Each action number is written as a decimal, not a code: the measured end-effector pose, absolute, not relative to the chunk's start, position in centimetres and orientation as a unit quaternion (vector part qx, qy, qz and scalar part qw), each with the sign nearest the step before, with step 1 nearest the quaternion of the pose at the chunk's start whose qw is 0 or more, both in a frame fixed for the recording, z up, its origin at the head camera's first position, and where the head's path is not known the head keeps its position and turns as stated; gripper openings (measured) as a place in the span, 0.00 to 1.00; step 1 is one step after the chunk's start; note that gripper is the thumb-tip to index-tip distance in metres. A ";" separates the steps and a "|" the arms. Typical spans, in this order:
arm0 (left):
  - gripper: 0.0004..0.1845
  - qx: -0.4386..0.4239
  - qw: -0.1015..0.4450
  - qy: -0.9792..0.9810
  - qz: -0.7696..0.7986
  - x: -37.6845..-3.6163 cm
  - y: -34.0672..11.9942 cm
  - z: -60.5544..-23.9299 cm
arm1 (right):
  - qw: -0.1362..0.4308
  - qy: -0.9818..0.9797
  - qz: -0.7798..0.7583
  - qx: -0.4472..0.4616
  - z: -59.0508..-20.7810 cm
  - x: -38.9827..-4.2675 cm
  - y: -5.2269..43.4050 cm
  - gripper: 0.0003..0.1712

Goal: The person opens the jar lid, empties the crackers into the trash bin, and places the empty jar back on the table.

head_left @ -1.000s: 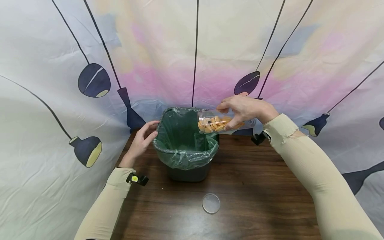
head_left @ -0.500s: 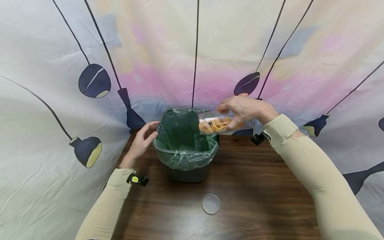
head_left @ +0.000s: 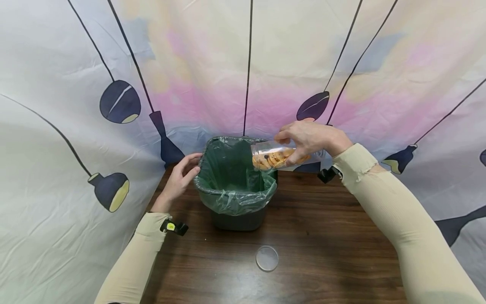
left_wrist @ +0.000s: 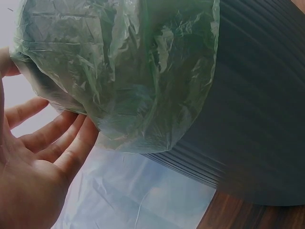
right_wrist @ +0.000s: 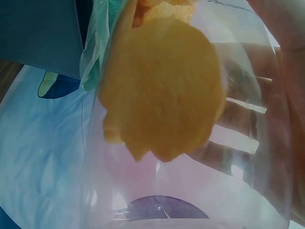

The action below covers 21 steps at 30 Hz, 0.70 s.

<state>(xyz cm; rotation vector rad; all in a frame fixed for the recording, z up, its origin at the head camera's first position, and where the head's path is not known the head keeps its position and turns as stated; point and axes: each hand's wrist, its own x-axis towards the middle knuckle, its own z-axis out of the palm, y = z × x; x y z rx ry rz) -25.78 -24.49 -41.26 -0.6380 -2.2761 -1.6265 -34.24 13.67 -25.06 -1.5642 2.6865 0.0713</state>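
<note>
Head view, nearest first: a round clear lid (head_left: 267,258) lies flat on the dark wooden bench (head_left: 326,236), on its own, well short of both hands and between the two sleeved forearms. Farther on, between the hands, stands a dark ribbed bin (head_left: 238,219) lined with a green plastic bag (head_left: 228,198) whose edge is folded down over the rim.

The left hand (head_left: 178,177) is on the bin's left side, fingers loosely spread and nearly straight, their tips against the bag's folded edge; it grips nothing. The left wrist view shows the same: fingers (left_wrist: 71,143) lie against the crinkled green bag (left_wrist: 133,81) where it drapes over the bin's ribbed wall (left_wrist: 257,105), palm open.

The right hand (head_left: 309,139) is above the bin's right rear corner, fingers and thumb curled round a clear plastic jar (head_left: 265,152). The jar lies almost on its side, its open mouth pointing left and slightly down over the bag's opening, with orange-brown cookies (head_left: 274,159) heaped towards the mouth. In the right wrist view, a cookie (right_wrist: 164,90) fills the clear jar (right_wrist: 238,157), seen through its wall, with fingers showing through the plastic at the right.

Beyond both hands hangs a pale curtain (head_left: 243,63) printed with dark pendant lamps.
</note>
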 end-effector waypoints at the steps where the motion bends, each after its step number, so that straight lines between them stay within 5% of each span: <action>1: 0.23 -0.221 0.137 -0.784 -0.563 -26.0 -24.6 -41.6 | 0.017 0.864 0.022 -0.503 -25.0 -34.3 13.6 0.27; 21: 0.22 -0.225 0.130 -0.780 -0.570 -27.3 -24.7 -42.6 | 0.017 0.870 0.023 -0.493 -24.4 -33.9 14.0 0.26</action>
